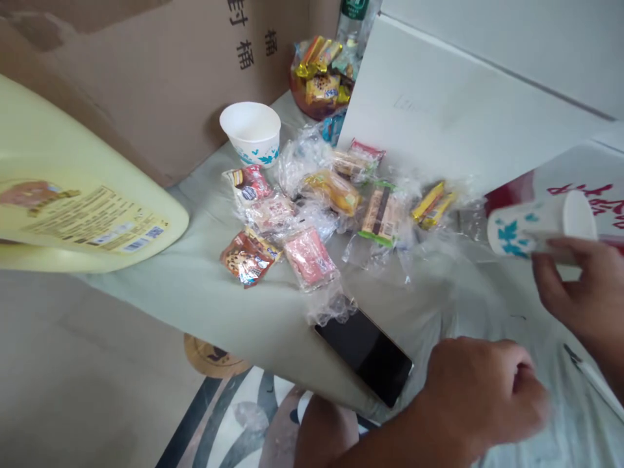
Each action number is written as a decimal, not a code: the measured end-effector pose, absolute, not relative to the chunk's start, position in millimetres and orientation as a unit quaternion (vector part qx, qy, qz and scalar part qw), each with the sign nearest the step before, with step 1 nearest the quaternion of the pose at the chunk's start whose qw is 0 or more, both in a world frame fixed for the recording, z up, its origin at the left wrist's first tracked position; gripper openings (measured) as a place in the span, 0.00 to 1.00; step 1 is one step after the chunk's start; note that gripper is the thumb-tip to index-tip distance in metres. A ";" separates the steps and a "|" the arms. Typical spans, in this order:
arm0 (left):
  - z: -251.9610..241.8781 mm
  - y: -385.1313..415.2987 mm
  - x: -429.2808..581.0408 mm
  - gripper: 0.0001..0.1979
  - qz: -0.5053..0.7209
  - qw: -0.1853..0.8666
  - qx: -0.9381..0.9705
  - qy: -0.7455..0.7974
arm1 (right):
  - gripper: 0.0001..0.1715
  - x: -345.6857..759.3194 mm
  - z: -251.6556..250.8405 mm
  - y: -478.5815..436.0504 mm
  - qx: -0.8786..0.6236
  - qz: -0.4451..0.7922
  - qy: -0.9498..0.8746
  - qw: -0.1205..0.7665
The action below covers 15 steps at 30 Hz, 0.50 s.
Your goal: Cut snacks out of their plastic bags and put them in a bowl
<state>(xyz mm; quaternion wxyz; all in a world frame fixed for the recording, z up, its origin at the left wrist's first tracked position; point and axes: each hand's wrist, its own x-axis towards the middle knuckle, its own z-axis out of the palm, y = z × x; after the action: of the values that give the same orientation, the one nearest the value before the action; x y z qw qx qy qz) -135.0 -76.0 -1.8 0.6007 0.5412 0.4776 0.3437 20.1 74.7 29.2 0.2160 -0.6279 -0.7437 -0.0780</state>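
Note:
At the right edge my right hand (585, 286) grips a white paper cup (526, 227) with blue leaf prints. The cup is tilted on its side above the cloth, its mouth turned right. Lower down, my left hand (482, 390) is closed with its fingers curled; whatever may be inside is hidden. Close to its left lies a black phone (368, 354), partly covered by a clear wrapper. Wrapped snacks are spread behind the phone, among them a pink packet (311, 257), a brown cookie packet (249, 259) and a green-edged packet (379, 213).
A second paper cup (251, 133) stands upright at the back. Behind it rise a cardboard box (160, 84) and a white box (468, 97). A yellow jug (88, 188) occupies the left. A snack-filled bowl (312, 101) is at the back; a thin white stick-like object (592, 377) lies right.

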 end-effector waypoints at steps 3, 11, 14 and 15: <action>-1.0 -78.4 -125.3 0.17 0.344 0.605 0.546 0.467 | 0.20 63.0 12.6 79.1 -0.597 -0.063 -0.788 0.137; 4.5 -79.3 -120.4 0.17 0.349 0.602 0.535 0.480 | 0.17 -49.2 55.2 96.7 -0.309 -0.081 -0.917 0.240; 2.0 -75.6 -126.1 0.17 0.331 0.616 0.525 0.485 | 0.12 -140.4 55.5 110.5 -0.179 -0.017 -0.954 0.242; 0.1 -73.7 -128.0 0.17 0.325 0.622 0.523 0.484 | 0.12 -173.3 52.0 118.4 -0.156 0.005 -0.962 0.223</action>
<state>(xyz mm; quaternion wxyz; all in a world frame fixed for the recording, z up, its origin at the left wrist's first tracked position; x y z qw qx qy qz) -128.0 -73.7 0.1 0.6218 0.5231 0.4841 0.3246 -173.3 118.4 52.0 0.2225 -0.1556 -0.9624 0.0048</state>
